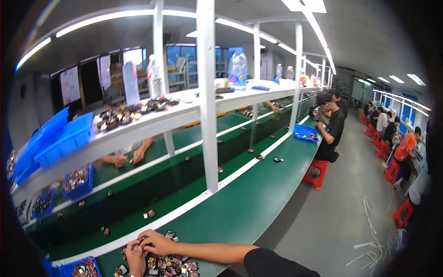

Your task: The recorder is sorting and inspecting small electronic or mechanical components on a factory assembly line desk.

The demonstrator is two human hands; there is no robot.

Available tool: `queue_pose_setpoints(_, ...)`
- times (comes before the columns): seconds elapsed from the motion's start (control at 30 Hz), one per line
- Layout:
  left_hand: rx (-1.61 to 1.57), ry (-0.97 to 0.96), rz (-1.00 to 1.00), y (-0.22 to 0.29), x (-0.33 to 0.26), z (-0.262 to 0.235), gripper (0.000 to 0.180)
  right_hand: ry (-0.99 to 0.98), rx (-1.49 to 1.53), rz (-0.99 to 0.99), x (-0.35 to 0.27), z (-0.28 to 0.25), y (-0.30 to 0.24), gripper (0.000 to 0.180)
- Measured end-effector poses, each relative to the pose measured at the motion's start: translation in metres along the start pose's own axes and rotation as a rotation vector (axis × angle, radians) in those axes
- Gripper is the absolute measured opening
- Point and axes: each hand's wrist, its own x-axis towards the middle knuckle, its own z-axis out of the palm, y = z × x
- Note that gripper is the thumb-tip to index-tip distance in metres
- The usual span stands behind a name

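Note:
My left hand (135, 260) and my right hand (158, 243) meet at the near edge of the green worktop (221, 219). Fingers of both are closed together around something small and dark that I cannot make out. Right beside and under them lies a loose pile of small flat electronic parts (171, 265), black with gold and pinkish faces. A blue bin (96, 265) filled with similar parts stands to the left of my left hand.
Behind a white rail runs a dark green conveyor belt with scattered parts (148, 214). A white post (208, 115) rises from the rail to a shelf holding bottles (237, 69) and blue trays (64, 138). Across the belt are another person's hands (134, 156). Further right, a co-worker (330, 129) sits on a red stool (316, 173).

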Motion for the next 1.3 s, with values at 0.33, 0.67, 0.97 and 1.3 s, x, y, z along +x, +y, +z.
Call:
queue_pose_setpoints(0.33,0.009,0.027,-0.111,0.026,-0.006,0.02,0.022,0.028,-0.041,0.029,0.009,-0.007,-0.01,0.019)
queue_pose_setpoints(0.67,-0.083,-0.097,-0.103,0.024,-0.01,0.012,0.026,0.087,-0.053,0.057,0.008,0.004,-0.016,0.017)
queue_pose_setpoints(0.97,-0.1,-0.069,-0.133,0.023,-0.008,0.015,0.028,0.155,-0.068,0.064,0.009,0.002,-0.019,0.016)
queue_pose_setpoints(1.3,-0.084,-0.057,-0.174,0.027,-0.008,0.018,0.028,0.251,-0.12,0.059,0.011,0.006,-0.02,0.015)
